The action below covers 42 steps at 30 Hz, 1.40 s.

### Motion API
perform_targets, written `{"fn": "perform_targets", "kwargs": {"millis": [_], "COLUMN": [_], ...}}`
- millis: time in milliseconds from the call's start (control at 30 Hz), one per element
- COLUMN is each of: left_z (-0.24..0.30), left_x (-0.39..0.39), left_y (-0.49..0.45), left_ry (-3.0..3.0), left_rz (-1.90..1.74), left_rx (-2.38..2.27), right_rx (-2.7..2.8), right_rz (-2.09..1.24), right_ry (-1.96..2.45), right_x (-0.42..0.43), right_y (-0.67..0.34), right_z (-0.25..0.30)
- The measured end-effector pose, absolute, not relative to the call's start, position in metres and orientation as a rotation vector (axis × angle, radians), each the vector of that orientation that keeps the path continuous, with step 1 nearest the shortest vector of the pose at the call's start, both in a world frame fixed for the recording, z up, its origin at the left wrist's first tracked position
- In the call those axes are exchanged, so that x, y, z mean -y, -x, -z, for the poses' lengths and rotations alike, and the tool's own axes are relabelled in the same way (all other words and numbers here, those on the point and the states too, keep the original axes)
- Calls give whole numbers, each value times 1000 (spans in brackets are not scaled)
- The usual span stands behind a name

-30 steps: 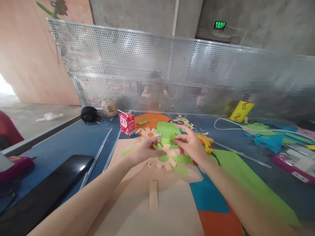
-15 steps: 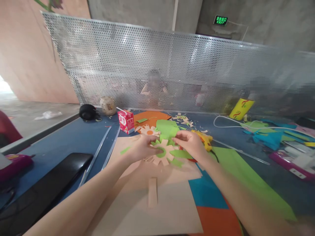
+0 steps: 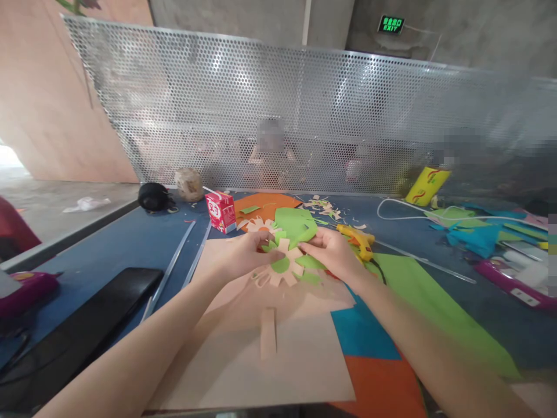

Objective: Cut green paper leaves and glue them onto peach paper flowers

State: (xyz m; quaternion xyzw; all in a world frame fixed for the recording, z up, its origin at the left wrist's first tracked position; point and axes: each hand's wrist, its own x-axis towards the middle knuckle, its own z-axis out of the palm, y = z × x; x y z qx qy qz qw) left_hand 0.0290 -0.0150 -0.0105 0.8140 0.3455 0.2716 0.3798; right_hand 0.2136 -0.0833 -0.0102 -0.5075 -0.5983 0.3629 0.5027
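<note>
A paper-like flower (image 3: pixel 287 277) with pale peach petals and a green centre (image 3: pixel 280 265) is held between my two hands, above the peach sheets. My left hand (image 3: pixel 243 252) is closed on its upper left edge, thumb toward the centre. On the opposite side, my right hand (image 3: pixel 331 251) pinches the flower's upper right petals. Just beyond the fingers lies a bright green piece (image 3: pixel 291 223), with green leaf shapes (image 3: pixel 311 278) below the right hand. A second peach flower (image 3: pixel 259 224) with an orange centre lies behind the left hand.
A yellow glue gun (image 3: pixel 359 241) lies right of my right hand. A loose peach strip (image 3: pixel 268 334) rests on a peach sheet (image 3: pixel 313 371). A red drink carton (image 3: pixel 220 212), clear glue sticks (image 3: pixel 172 264) and a black flat object (image 3: pixel 126 307) are leftward. A perforated metal screen (image 3: pixel 217 116) stands behind.
The flower has turned slightly in my hands. My right fingers have shifted a little toward its petals, and the left hand stays on its edge. The whole view has shifted slightly.
</note>
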Motion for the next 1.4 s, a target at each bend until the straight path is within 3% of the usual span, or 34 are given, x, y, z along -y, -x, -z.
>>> {"fn": "perform_targets", "kwargs": {"millis": [833, 1400], "left_z": [4, -6], "left_x": [22, 31], "left_y": [-33, -34], "left_ry": [-2017, -1832], "left_rz": [-661, -619], "left_rx": [-836, -853], "right_rx": [1458, 1490], "right_rz": [-950, -791], "right_ry": [1168, 1220], "right_x": [83, 84], "right_y": [-214, -218], "right_z": [11, 1]}}
